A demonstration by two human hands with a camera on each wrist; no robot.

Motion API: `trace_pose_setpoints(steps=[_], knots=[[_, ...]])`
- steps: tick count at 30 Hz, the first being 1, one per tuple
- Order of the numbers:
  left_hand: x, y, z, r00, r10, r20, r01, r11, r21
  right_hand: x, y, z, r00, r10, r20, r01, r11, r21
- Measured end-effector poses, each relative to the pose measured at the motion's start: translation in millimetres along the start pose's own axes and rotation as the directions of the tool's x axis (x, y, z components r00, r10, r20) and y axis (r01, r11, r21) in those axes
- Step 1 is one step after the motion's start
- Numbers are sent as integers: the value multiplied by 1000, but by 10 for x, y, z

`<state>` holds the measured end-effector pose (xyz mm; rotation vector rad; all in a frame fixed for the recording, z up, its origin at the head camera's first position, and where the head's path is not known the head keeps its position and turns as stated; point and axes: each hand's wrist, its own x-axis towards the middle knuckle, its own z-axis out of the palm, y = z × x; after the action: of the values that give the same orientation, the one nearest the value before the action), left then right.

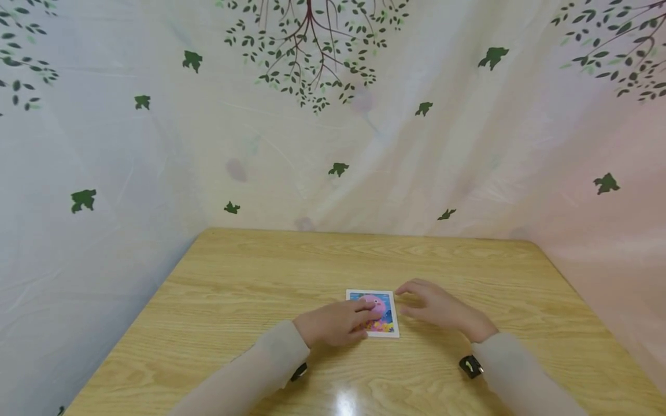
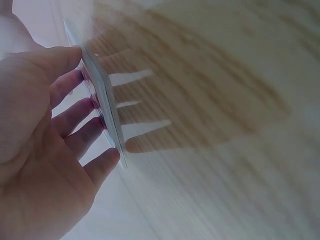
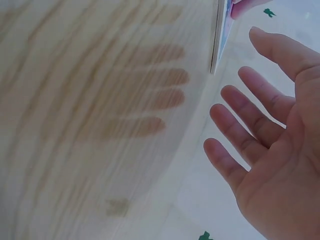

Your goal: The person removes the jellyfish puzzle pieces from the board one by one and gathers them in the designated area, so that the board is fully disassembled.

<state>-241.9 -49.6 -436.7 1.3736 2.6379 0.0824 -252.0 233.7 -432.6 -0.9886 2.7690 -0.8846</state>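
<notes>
A small square picture board (image 1: 387,327) with a white border lies flat on the wooden table, showing a pink round cartoon figure on blue with yellow and pink flowers below. My left hand (image 1: 335,323) rests its spread fingertips on the picture, covering its left part. From the left wrist, the board (image 2: 102,90) appears thin with a layered edge, and the thumb and fingertips of the left hand (image 2: 55,115) meet its top face. Just beyond the board's right edge hovers my right hand (image 1: 434,309), fingers loosely extended and holding nothing. The right wrist view shows its spread fingers (image 3: 240,117) apart from the board.
The light wooden table (image 1: 260,260) reaches to a pale curtain (image 1: 291,144) printed with leaves and branches, which hangs behind and along both sides. A small black device (image 1: 470,366) sits at the right wrist.
</notes>
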Motion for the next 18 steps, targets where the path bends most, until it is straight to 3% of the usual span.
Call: trace_pose_setpoints(steps=[5, 11, 18], knots=[[9, -17, 11, 1000, 25, -12, -25, 1000, 3, 111, -12, 75, 999, 38, 25, -39, 998, 47], [14, -34, 32, 999, 40, -16, -40, 999, -1, 223, -7, 143, 998, 52, 17, -52, 999, -6], [3, -8, 4, 1000, 24, -1, -24, 1000, -5, 284, -11, 178, 992, 125, 4, -124, 992, -36]])
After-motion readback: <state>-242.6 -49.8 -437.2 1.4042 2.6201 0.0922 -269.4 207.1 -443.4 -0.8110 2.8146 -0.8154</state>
